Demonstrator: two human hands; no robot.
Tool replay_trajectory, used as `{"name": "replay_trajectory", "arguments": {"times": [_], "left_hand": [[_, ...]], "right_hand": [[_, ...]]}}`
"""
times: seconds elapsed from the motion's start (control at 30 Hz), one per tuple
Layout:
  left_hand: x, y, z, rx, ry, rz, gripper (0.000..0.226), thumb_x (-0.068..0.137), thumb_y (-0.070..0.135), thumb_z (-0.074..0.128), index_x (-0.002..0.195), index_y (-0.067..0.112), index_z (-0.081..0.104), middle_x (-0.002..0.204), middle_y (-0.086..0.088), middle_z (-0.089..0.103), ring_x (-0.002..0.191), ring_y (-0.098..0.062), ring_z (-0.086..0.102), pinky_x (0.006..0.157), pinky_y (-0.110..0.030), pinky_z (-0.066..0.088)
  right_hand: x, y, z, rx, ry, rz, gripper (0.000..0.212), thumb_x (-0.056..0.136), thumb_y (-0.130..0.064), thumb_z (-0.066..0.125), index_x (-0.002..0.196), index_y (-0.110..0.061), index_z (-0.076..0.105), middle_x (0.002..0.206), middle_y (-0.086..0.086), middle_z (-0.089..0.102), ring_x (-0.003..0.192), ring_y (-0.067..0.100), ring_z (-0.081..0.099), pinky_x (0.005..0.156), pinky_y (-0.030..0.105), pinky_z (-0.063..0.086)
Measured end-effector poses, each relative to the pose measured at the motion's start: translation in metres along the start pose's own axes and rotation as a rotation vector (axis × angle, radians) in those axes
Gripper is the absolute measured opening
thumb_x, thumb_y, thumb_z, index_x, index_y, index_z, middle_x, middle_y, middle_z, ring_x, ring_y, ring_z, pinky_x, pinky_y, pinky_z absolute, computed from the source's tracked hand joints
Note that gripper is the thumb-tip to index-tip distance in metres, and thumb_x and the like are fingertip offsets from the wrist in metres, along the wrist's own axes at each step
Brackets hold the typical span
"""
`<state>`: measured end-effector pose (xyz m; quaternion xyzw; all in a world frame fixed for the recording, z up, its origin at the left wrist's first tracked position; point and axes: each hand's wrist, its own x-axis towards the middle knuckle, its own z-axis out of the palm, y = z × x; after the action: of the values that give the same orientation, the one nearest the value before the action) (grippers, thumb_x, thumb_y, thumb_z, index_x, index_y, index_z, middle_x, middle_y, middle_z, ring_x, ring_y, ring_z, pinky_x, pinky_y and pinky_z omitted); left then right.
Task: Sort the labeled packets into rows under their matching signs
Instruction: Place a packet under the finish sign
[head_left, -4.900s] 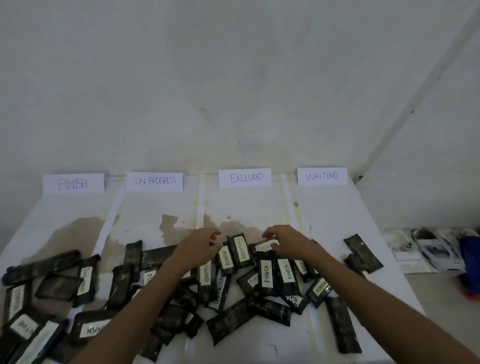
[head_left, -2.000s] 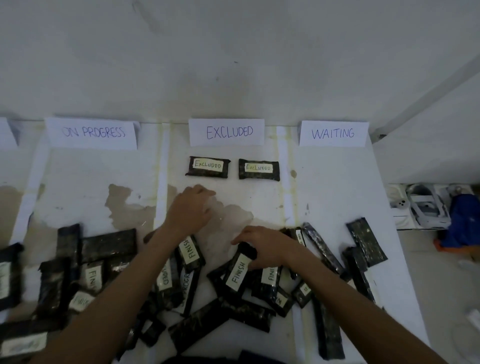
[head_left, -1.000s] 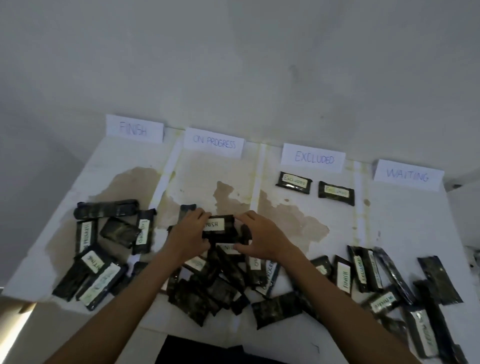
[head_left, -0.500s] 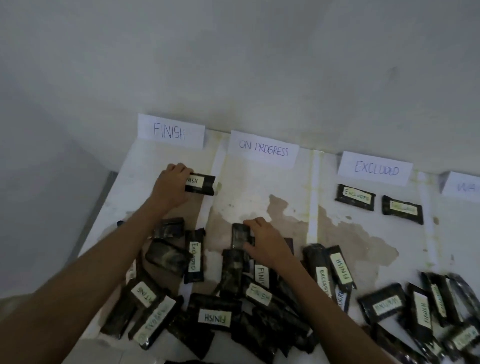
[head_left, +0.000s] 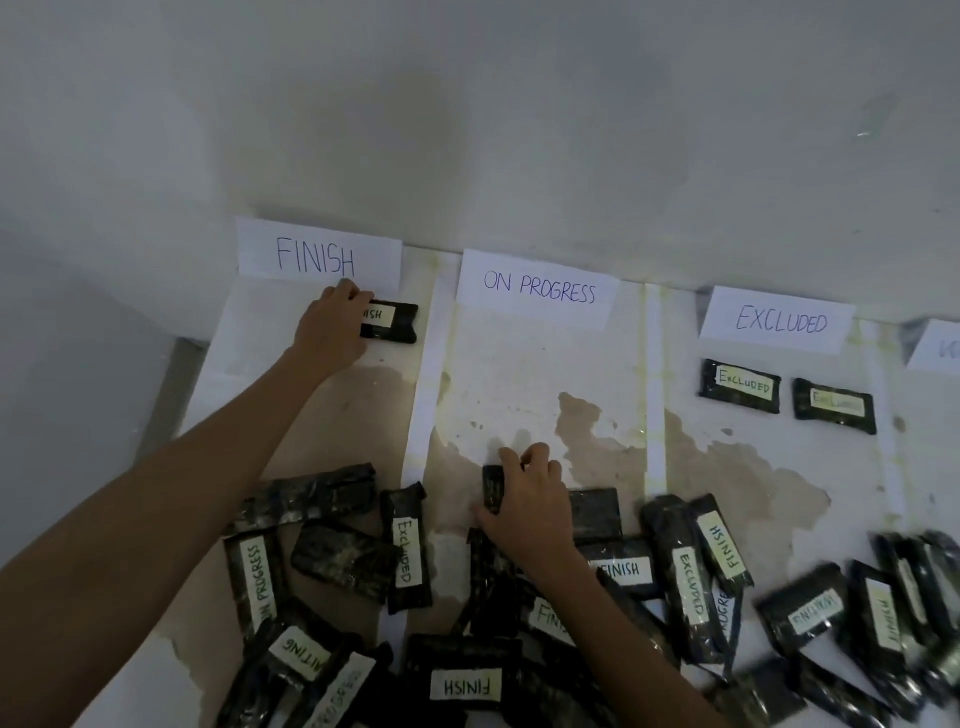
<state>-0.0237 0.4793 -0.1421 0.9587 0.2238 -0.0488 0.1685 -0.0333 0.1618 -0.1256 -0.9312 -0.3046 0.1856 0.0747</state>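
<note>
White signs stand along the wall: FINISH (head_left: 319, 254), ON PROGRESS (head_left: 537, 288), EXCLUDED (head_left: 779, 322), and the cut-off edge of a fourth sign (head_left: 935, 348). My left hand (head_left: 332, 327) grips the left end of a dark FINISH packet (head_left: 392, 322) lying just under the FINISH sign. My right hand (head_left: 524, 499) curls over a dark, label-down packet (head_left: 493, 486) at the top of the mixed pile (head_left: 467, 597), thumb on its near side. Two EXCLUDED packets (head_left: 740, 384) (head_left: 834, 405) lie side by side under the EXCLUDED sign.
The table (head_left: 519, 374) is white with brown stains and pale strips (head_left: 423, 405) dividing the columns. Several loose packets labelled FINISH, EXCLUDED, WAITING and ON PROGRESS crowd the near edge from left to right. The wall rises directly behind the signs; the table's left edge drops off.
My left hand has carried the FINISH packet farther up, to just beneath the FINISH sign. My right hand has stayed on the dark packet at the pile's top.
</note>
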Motion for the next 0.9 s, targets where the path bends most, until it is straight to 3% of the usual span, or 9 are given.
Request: {"name": "replay_trajectory", "arguments": {"times": [0.13,0.3,0.4,0.5,0.53,0.73,0.9], "left_hand": [[-0.010,0.008,-0.003,-0.051,0.044,0.003,0.071,0.070,-0.002,0.065,0.136,0.003,0.039,0.137,-0.023,0.040,0.125,-0.040,0.036,0.101,-0.051,0.033],[-0.055,0.060,-0.012,-0.353,0.039,-0.013,0.053,0.080,0.008,0.060,0.132,0.010,0.047,0.135,-0.012,0.044,0.127,-0.029,0.037,0.105,-0.040,0.032],[-0.101,0.096,-0.012,-0.519,-0.050,-0.035,0.043,0.083,0.013,0.059,0.125,0.019,0.052,0.127,-0.001,0.049,0.114,-0.017,0.046,0.100,-0.035,0.038],[-0.145,0.125,-0.005,-0.687,-0.171,-0.047,0.039,0.085,0.016,0.061,0.123,0.022,0.054,0.122,0.002,0.054,0.107,-0.010,0.050,0.090,-0.027,0.042],[-0.156,0.133,0.000,-0.715,-0.204,-0.059,0.039,0.085,0.016,0.061,0.123,0.023,0.054,0.122,0.002,0.055,0.106,-0.010,0.051,0.089,-0.026,0.042],[-0.192,0.165,0.018,-0.760,-0.325,-0.106,0.045,0.085,0.015,0.062,0.129,0.013,0.049,0.126,-0.005,0.055,0.102,-0.010,0.050,0.084,-0.023,0.041],[-0.196,0.176,0.020,-0.746,-0.299,-0.114,0.052,0.084,0.019,0.064,0.132,0.017,0.044,0.116,0.000,0.057,0.096,-0.010,0.052,0.077,-0.021,0.042]], "right_hand": [[-0.001,-0.008,-0.002,0.013,-0.129,0.094,0.052,0.083,-0.036,0.060,0.124,-0.011,0.041,0.120,0.014,0.039,0.099,0.028,0.046,0.078,0.030,0.044],[-0.001,-0.010,-0.016,0.200,-0.118,0.144,0.056,0.080,-0.036,0.064,0.125,-0.010,0.041,0.118,0.013,0.041,0.103,0.030,0.047,0.082,0.033,0.045],[0.000,0.002,-0.037,0.541,-0.104,0.253,0.058,0.080,-0.023,0.068,0.131,-0.013,0.043,0.121,0.011,0.049,0.102,0.025,0.053,0.084,0.032,0.048],[-0.005,0.017,-0.056,0.867,-0.048,0.369,0.047,0.084,-0.001,0.057,0.128,-0.014,0.050,0.115,0.010,0.060,0.073,0.019,0.059,0.061,0.028,0.051],[-0.007,0.021,-0.060,0.958,-0.044,0.406,0.044,0.085,0.002,0.055,0.127,-0.013,0.052,0.113,0.010,0.061,0.073,0.020,0.060,0.061,0.030,0.052],[-0.014,0.030,-0.057,1.249,-0.038,0.520,0.042,0.085,0.009,0.054,0.122,-0.009,0.055,0.112,0.015,0.065,0.099,0.030,0.066,0.082,0.048,0.057],[-0.020,0.026,-0.056,1.296,-0.039,0.533,0.039,0.085,0.005,0.055,0.119,-0.013,0.054,0.108,0.014,0.066,0.097,0.028,0.066,0.084,0.048,0.056]]}}
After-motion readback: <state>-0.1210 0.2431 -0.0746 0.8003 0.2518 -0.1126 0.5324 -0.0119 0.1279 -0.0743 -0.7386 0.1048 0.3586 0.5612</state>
